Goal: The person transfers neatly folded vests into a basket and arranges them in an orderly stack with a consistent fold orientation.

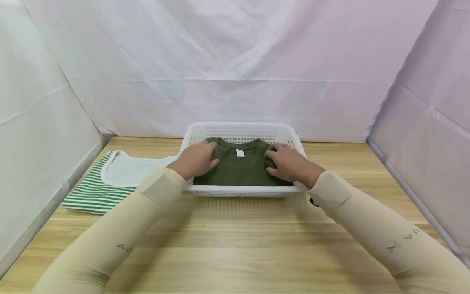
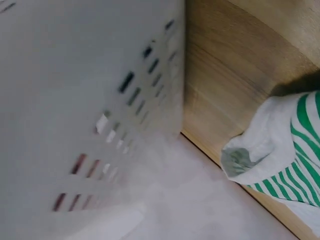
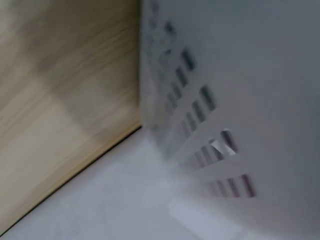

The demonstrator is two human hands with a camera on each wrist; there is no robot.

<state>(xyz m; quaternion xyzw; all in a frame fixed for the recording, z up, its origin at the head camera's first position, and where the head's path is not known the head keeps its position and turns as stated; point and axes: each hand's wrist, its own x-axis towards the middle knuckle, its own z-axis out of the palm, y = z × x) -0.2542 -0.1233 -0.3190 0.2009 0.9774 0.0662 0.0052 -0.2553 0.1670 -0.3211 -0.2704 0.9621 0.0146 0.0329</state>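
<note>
A dark green garment (image 1: 238, 169) with a white neck label lies in a white plastic basket (image 1: 240, 191), its neckline toward the basket's back. The left hand (image 1: 198, 158) rests at the garment's left shoulder, fingers slightly bent. At the right shoulder is the right hand (image 1: 289, 162), its fingers bent on the fabric; whether either hand pinches the cloth cannot be told. Both wrist views show the basket's slotted side close up, the left wrist view its left wall (image 2: 75, 100) and the right wrist view its right wall (image 3: 250, 100), with no hand visible.
A folded green-and-white striped garment (image 1: 99, 190) lies on the wooden table (image 1: 235, 253) left of the basket, close to its left side; it also shows in the left wrist view (image 2: 300, 145). Pale sheets (image 1: 235, 98) hang behind and at both sides.
</note>
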